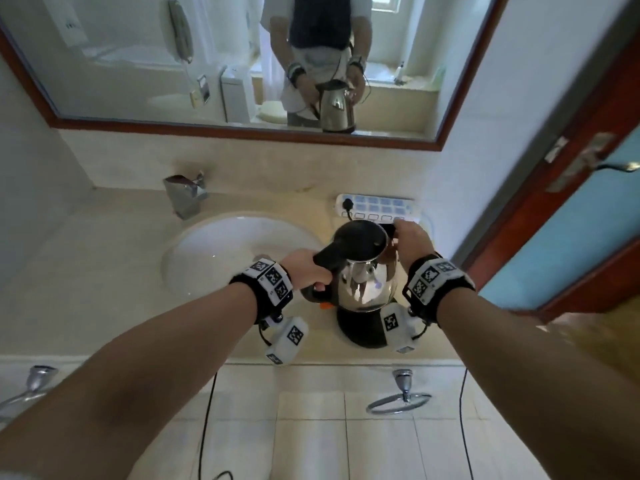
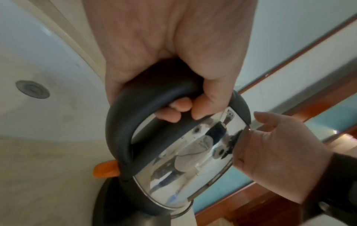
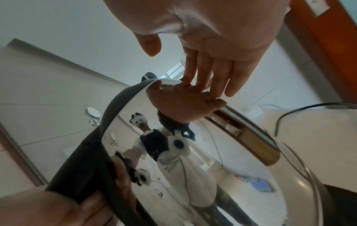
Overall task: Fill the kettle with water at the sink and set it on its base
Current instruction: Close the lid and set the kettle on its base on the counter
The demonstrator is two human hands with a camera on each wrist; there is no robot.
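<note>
A steel kettle (image 1: 367,282) with a black lid and black handle (image 2: 135,107) hangs tilted just over its round black base (image 1: 360,329), which sits on the counter right of the white sink (image 1: 207,271). Whether the two touch is unclear. My left hand (image 1: 304,268) grips the handle, fingers curled round it (image 2: 173,113). My right hand (image 1: 412,240) is open, its straight fingers (image 3: 212,68) resting against the kettle's upper side (image 3: 193,145) near the spout. An orange switch (image 2: 105,169) sticks out below the handle.
A chrome faucet (image 1: 185,195) stands behind the basin. A white power strip (image 1: 377,204) lies against the wall behind the kettle, with a black cord running off it. A mirror (image 1: 138,64) hangs above; a wooden door (image 1: 554,220) is on the right. Towel rings hang below the counter edge.
</note>
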